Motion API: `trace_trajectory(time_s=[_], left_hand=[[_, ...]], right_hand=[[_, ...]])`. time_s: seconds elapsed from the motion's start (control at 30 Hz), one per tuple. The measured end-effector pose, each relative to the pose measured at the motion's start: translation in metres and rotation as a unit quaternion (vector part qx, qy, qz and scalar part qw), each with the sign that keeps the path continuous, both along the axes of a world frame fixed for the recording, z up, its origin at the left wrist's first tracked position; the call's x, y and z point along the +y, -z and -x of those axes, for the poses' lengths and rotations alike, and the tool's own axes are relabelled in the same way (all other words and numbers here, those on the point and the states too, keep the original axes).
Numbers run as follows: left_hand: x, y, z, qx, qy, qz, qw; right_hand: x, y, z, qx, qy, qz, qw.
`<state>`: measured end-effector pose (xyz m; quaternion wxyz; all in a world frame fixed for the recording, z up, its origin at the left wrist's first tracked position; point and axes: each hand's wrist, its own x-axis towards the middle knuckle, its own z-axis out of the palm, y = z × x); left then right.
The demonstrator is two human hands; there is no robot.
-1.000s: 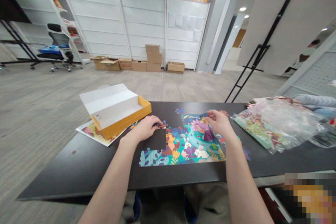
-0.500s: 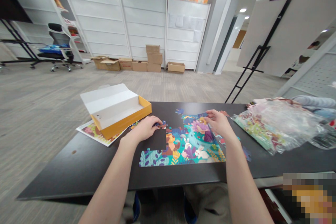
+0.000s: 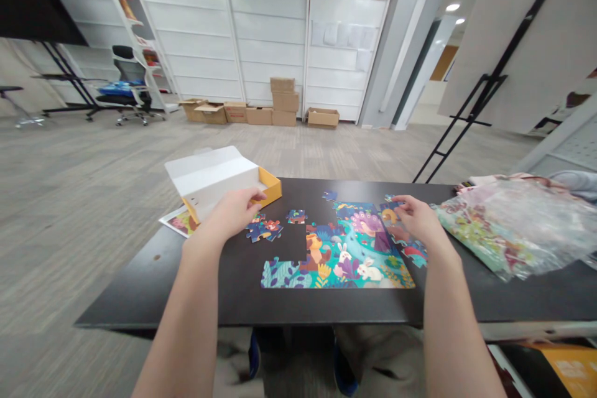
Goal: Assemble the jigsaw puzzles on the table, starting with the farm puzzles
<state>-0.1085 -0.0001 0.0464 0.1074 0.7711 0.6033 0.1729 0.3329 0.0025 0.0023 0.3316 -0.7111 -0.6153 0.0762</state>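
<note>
A partly joined puzzle [image 3: 354, 255] with rabbits and a peacock lies on the black table. My left hand [image 3: 237, 211] hovers beside the yellow box, above a loose cluster of pieces [image 3: 265, 229], fingers apart and holding nothing. A small joined pair of pieces [image 3: 296, 216] lies between that cluster and the puzzle. At the puzzle's upper right, my right hand [image 3: 413, 214] has its thumb and forefinger closed near a small piece [image 3: 390, 199]; whether it grips the piece is unclear. More pieces [image 3: 414, 254] lie along the puzzle's right side, partly under this hand.
The open yellow box [image 3: 270, 189] with a white lid sits at the table's back left, over a picture sheet [image 3: 177, 222]. Clear plastic bags [image 3: 517, 224] cover the right part of the table [image 3: 196, 298]. A loose piece [image 3: 330, 196] lies near the back edge.
My left hand has left the small pair of pieces and moved back left toward the box, opening. My right hand has shifted right, off the puzzle's top edge. The camera view has turned slightly left.
</note>
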Motion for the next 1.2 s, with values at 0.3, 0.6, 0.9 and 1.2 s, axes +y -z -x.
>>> trace_trajectory(time_s=[0.3, 0.6, 0.9, 1.2], left_hand=[[-0.006, 0.018, -0.023, 0.085, -0.016, 0.105, 0.991], [-0.006, 0.017, -0.021, 0.093, -0.013, 0.128, 0.987], [0.006, 0.027, -0.015, 0.076, 0.009, 0.124, 0.989], [0.015, 0.031, -0.020, 0.064, 0.030, 0.134, 0.988]], right_hand=[[-0.001, 0.014, -0.063, -0.105, 0.146, 0.105, 0.978], [-0.005, 0.016, -0.067, -0.090, 0.165, 0.099, 0.977], [-0.015, 0.013, -0.072, -0.038, 0.182, -0.006, 0.982], [-0.029, 0.010, -0.082, -0.126, 0.137, 0.029, 0.982]])
